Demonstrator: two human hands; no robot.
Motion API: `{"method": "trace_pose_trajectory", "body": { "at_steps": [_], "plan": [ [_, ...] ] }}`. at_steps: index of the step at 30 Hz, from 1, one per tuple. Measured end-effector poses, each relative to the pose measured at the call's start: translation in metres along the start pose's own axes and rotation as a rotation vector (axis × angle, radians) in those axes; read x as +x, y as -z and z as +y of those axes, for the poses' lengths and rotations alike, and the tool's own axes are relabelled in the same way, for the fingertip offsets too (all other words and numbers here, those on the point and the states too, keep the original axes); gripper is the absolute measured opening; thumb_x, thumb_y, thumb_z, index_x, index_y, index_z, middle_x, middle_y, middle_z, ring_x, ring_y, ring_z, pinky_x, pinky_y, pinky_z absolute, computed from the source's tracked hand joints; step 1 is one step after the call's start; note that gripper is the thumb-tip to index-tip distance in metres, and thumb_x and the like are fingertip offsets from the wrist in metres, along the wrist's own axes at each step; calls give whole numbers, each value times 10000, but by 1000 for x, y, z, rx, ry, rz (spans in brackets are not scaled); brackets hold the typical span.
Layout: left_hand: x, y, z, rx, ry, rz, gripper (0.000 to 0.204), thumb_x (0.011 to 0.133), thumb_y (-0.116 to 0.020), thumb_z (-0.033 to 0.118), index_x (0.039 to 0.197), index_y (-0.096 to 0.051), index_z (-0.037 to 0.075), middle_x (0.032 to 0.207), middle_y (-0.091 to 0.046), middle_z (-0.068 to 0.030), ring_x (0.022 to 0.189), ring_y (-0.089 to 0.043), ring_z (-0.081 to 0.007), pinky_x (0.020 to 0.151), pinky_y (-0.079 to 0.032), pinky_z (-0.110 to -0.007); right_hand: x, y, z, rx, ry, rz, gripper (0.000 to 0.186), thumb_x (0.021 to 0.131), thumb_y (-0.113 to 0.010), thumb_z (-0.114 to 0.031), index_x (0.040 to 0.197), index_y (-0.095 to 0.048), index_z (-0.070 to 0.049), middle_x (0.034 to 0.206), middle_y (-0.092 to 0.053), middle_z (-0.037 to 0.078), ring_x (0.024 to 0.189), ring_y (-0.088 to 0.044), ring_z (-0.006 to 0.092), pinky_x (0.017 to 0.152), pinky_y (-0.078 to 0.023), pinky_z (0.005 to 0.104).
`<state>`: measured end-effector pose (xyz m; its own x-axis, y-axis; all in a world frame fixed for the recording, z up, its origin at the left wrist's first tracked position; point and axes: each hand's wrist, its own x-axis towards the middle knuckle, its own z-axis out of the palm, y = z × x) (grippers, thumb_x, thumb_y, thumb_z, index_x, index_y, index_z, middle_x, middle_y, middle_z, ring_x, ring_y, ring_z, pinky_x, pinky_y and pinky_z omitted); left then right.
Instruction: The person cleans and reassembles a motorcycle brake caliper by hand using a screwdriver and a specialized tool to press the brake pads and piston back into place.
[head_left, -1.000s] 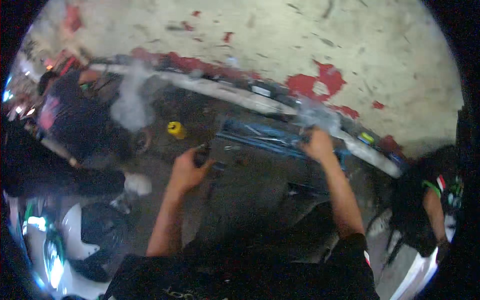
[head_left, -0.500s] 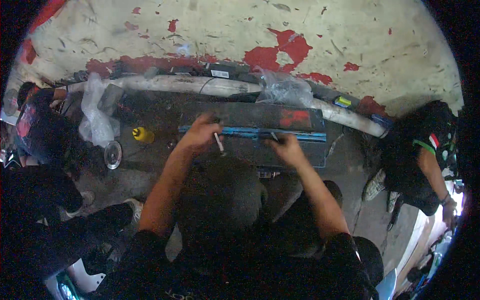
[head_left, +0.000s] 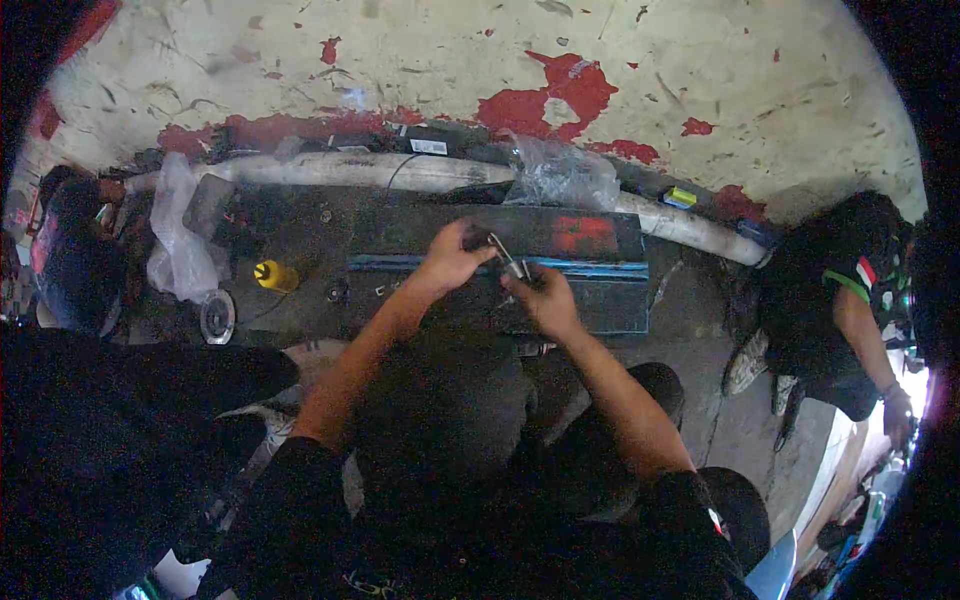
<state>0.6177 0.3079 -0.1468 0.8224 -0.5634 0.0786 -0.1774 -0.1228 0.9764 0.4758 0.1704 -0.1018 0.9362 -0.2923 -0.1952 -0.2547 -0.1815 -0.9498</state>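
Drawn together since the earlier frame, left hand (head_left: 455, 262) and right hand (head_left: 546, 304) sit close over the dark case (head_left: 605, 300). Left fingers pinch a slim metal tool (head_left: 502, 248); right fingers curl around a small blurred piece (head_left: 526, 271) at its end. Left of the case is a yellow bottle (head_left: 280, 276); behind the case, clear plastic (head_left: 565, 175).

Slim silvery tool (head_left: 503, 252) in left hand (head_left: 456, 262) angles toward small metal piece (head_left: 526, 270) in right hand (head_left: 548, 303).
The tool slants down rightward, the piece nearly upright; whether they touch is unclear.
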Motion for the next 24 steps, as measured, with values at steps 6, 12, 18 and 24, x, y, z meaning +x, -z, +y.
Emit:
{"method": "trace_pose_trajectory", "body": {
  "at_steps": [6, 12, 18, 24],
  "plan": [
    [19, -9, 39, 149, 67, 1, 401, 685, -756, 122, 1038, -605, 7, 964, -665, -110, 893, -630, -231, 825, -479, -348, 14, 21, 11, 292, -127, 23, 387, 808, -671, -271, 1045, -581, 21, 952, -645, 118, 800, -587, 166, 781, -465, 311],
    [27, -20, 33, 364, 21, 23, 283, 632, -749, 199, 818, -657, 8, 794, -668, -159, 764, -657, -291, 712, -503, -368, 17, 7, 26, -327, 265, 229, 397, 818, -666, -243, 1038, -511, 48, 872, -629, 175, 816, -619, 318, 693, -485, 366],
    [30, -17, 37, 478, 42, 82, 285, 596, -751, 250, 740, -664, 21, 751, -656, -174, 750, -648, -336, 690, -503, -396, 9, 5, 7, -422, 117, 127, 352, 851, -566, -231, 1072, -505, 36, 890, -604, 294, 869, -583, 451, 735, -473, 483],
    [6, -6, 46, 573, -36, 11, 364, 611, -776, 288, 844, -667, 31, 806, -659, -173, 772, -638, -339, 751, -500, -395, 4, -2, 13, -283, 93, 128, 363, 870, -539, -271, 1053, -541, 43, 919, -611, 278, 897, -591, 422, 776, -471, 448]
  ]
}}
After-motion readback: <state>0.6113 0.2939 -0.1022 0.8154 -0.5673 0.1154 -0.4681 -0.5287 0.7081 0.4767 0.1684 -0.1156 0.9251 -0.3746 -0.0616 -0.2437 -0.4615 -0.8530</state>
